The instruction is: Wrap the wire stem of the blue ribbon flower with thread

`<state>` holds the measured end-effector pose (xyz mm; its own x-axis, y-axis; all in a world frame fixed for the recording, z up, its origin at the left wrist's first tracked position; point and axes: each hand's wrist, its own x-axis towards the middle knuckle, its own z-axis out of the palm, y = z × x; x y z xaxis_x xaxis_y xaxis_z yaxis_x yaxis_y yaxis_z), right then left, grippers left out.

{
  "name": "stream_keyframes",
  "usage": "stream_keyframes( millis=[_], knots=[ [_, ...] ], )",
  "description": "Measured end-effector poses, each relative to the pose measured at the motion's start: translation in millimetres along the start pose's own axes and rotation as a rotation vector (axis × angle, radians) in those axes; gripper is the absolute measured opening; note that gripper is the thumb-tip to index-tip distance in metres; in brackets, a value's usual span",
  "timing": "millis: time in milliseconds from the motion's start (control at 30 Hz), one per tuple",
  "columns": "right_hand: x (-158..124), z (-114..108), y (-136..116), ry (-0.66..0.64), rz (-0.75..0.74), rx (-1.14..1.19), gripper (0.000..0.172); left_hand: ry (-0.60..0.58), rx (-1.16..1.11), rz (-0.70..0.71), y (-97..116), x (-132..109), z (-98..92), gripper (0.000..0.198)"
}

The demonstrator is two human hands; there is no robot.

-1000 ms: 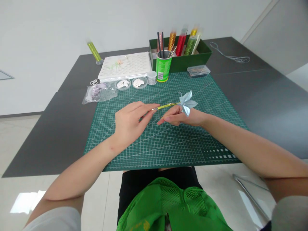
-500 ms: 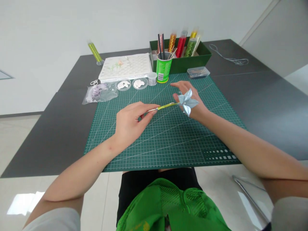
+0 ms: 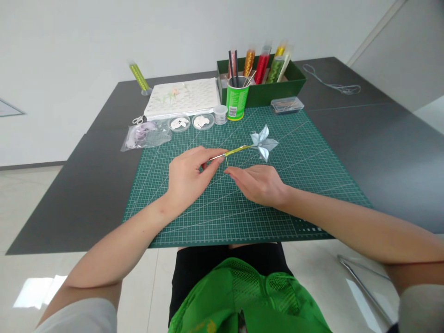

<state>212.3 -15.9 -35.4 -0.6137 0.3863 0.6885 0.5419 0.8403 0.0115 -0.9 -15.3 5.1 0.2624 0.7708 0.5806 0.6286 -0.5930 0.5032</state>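
Note:
A pale blue ribbon flower [image 3: 263, 141] sits on the end of a thin wire stem [image 3: 237, 150] wound with yellow-green thread. My left hand [image 3: 187, 175] pinches the bare wire end of that stem above the green cutting mat [image 3: 243, 208]. My right hand [image 3: 258, 182] is just below the stem, fingers pressed together on a thin yellow-green thread that runs up to the stem. The flower points away to the right, above the mat.
At the mat's far edge stand a green can of tools [image 3: 237, 99], a green box [image 3: 277, 88] of thread spools, two small dishes [image 3: 190, 122], a clear lidded case [image 3: 287, 104], a plastic bag [image 3: 145, 135], a white patterned board [image 3: 182, 97] and a leaning spool [image 3: 139, 77]. The dark table [image 3: 374, 138] surrounds it.
My right hand came back from behind the flower to below the stem and pinched the thread. The flower tilted slightly up and left. My left hand kept its grip.

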Motion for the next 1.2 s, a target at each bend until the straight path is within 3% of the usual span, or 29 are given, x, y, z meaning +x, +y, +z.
stream_keyframes(
  millis=[133, 333, 467, 833, 1200],
  knots=[
    [11, -15, -5, 0.054, -0.187, -0.134, 0.016, -0.051, 0.035, -0.022, -1, 0, 1.2, 0.016],
    [22, -46, -2, 0.17, -0.29, -0.248, 0.016, -0.142, 0.168, 0.045, -5, -3, 4.0, 0.029],
    [21, -54, 11, 0.014, -0.096, -0.206, 0.021, -0.225, 0.221, 0.125, -3, -6, 4.6, 0.01],
    [27, -52, 46, -0.066, 0.175, 0.242, 0.018, -0.346, 0.169, 0.327, 3, -10, 5.0, 0.017],
    [21, -33, 71, -0.131, 0.411, 0.455, 0.018, -0.249, 0.136, 0.384, 5, -12, 5.3, 0.013]
  ],
)
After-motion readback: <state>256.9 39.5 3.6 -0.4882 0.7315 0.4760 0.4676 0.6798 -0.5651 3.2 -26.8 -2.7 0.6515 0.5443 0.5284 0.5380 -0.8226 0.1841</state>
